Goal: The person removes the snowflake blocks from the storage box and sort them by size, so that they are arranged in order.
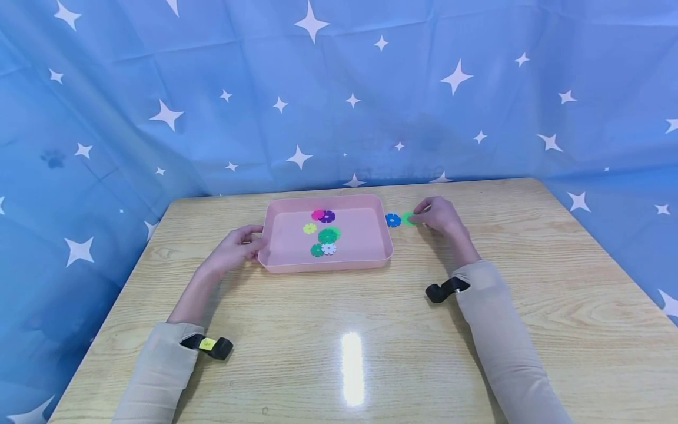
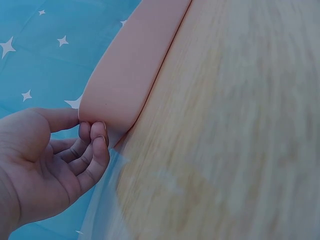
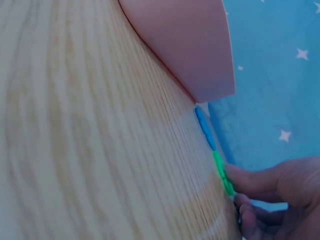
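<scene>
A shallow pink tray (image 1: pixel 362 232) sits toward the back of the table. My left hand (image 1: pixel 236 248) grips its left end, the thumb at the rim and the other fingers curled against the outer wall (image 2: pixel 117 95). Right of the tray, my right hand (image 1: pixel 441 216) pinches a bright green notched plastic disc (image 1: pixel 406 218) between thumb and fingers. That disc lies low at the tabletop, edge to edge with a blue notched disc (image 1: pixel 393 220), as the right wrist view shows. The blue disc is close beside the tray's right wall (image 3: pixel 185 50).
Several notched discs lie inside the tray, among them a pink disc (image 1: pixel 317 215), a purple disc (image 1: pixel 328 217), a yellow disc (image 1: pixel 309 228), a green disc (image 1: pixel 326 236) and a white disc (image 1: pixel 329 249). Behind the wooden table (image 1: pixel 286 330) hangs a blue star-patterned curtain (image 1: pixel 238 70).
</scene>
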`<state>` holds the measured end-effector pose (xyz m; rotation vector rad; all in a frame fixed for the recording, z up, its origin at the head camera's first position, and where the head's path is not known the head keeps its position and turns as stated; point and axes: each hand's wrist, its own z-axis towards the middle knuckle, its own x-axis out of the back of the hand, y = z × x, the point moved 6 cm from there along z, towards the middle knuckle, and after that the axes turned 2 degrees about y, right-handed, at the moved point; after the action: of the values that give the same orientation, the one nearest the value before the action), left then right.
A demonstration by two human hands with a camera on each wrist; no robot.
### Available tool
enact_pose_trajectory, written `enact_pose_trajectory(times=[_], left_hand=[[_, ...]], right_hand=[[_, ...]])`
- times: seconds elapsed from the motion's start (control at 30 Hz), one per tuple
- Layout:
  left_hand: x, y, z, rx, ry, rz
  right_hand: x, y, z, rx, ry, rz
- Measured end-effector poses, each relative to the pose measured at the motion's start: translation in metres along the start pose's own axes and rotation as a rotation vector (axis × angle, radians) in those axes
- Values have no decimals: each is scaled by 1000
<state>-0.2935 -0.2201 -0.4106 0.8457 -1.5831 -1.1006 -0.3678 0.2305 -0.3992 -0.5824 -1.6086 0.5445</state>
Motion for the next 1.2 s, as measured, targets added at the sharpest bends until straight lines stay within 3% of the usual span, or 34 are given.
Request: enact_pose_trajectory(times=[0.3, 0.43, 0.87, 1.2], left_hand=[[-2, 0, 0, -4, -7, -6], [-2, 0, 0, -6, -7, -12], [-1, 0, -1, -13, -4, -24], [-1, 0, -1, -9, -8, -23]], right_hand=[[3, 2, -2, -9, -25, 47], [6, -2, -2, 32, -12, 84], [12, -30, -6, 139, 54, 113], [5, -59, -12, 238, 27, 159]])
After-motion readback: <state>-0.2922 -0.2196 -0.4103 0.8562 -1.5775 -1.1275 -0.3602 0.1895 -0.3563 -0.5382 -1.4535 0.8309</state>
